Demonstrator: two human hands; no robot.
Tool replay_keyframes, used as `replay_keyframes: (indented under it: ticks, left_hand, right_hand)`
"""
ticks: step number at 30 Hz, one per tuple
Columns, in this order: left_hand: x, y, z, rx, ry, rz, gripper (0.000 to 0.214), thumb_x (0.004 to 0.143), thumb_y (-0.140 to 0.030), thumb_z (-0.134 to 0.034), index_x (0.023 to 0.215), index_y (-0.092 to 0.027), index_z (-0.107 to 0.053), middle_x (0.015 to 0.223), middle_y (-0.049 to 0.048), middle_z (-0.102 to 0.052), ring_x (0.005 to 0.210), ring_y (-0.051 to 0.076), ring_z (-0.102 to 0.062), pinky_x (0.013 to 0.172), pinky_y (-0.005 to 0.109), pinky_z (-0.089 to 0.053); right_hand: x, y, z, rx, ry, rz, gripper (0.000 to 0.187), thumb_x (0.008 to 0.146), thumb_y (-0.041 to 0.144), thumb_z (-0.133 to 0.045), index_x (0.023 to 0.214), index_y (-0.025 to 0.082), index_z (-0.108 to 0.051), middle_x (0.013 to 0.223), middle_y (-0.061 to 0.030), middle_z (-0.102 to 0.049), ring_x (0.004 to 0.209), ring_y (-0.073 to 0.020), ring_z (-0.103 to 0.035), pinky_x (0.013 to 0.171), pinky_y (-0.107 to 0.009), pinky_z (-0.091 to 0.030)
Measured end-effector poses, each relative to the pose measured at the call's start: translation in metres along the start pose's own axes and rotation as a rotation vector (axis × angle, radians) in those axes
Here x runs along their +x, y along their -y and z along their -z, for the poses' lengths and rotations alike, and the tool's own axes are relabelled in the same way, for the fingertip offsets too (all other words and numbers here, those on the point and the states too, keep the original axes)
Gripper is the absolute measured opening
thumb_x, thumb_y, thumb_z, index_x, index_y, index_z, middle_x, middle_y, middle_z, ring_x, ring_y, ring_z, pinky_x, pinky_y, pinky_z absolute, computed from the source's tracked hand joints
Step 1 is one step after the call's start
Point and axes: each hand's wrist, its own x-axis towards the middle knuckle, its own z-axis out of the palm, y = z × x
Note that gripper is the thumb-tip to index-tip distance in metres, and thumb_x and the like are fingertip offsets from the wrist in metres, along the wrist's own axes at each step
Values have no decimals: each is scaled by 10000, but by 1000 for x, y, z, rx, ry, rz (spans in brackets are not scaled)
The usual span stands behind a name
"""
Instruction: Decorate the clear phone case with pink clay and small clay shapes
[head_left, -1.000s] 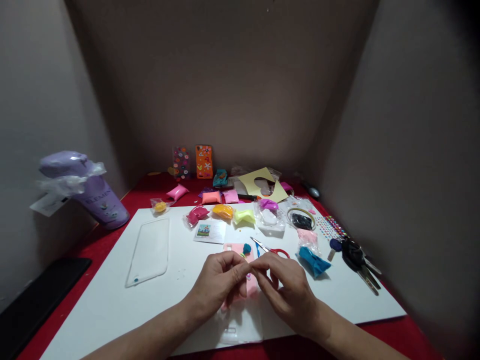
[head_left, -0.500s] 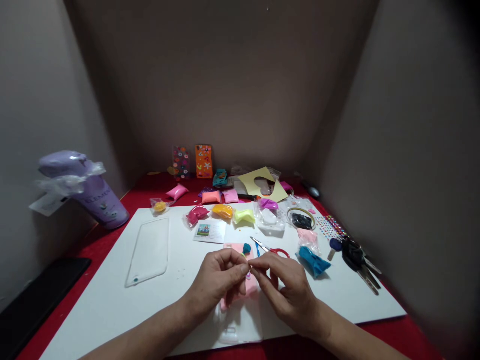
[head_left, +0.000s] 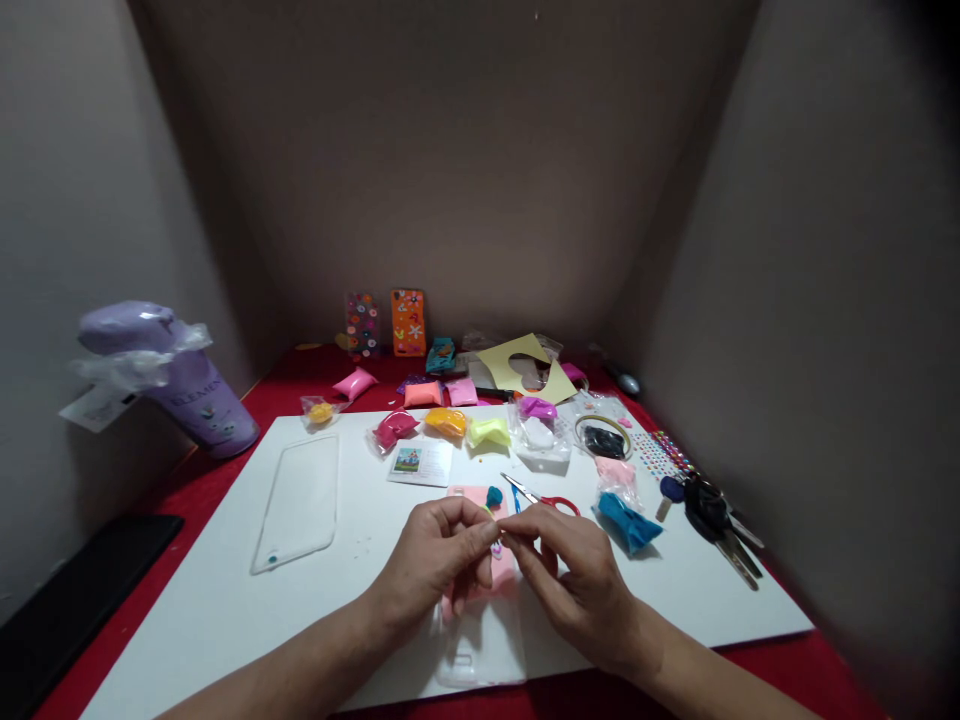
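Both hands meet fingertip to fingertip over a clear phone case point(head_left: 484, 645) whose upper part is covered in pink clay point(head_left: 506, 580). My left hand point(head_left: 442, 550) pinches with thumb and forefinger; whatever lies between them is too small to name. My right hand point(head_left: 574, 570) is pinched too, its thumb and forefinger touching the left fingertips, and its contents are hidden. Small decorations on the pink layer show in part, among them a teal lump point(head_left: 493, 497) at the top. Red-handled scissors point(head_left: 544, 497) lie just beyond my right hand.
Clay packets stand along the board's far side, including an orange one point(head_left: 447, 423) and a blue one point(head_left: 630, 523). Another clear case point(head_left: 298, 505) lies left, keys point(head_left: 720, 525) right. A purple tumbler point(head_left: 199, 400) stands left of the white board point(head_left: 202, 580). A printed card point(head_left: 420, 464) lies centrally.
Both hands stay in nearly the same place, with only slight shifts of the pinching fingertips. Everything else on the board is unmoved.
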Motion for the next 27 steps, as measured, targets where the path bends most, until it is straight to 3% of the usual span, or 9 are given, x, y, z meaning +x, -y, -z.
replay_keyframes:
  ticks: [27]
  left_hand:
    - [0,-3,-3,76,-27,14,384,780,-499,-625,666,-138,-562,434,-28,-557,289,44,-383,299,147,-289]
  right_hand:
    - [1,4,-1,14,-1,-41,122,875,111,-514,937,178,-594,753,-39,-635,651,-143,-572,521,-244,-413]
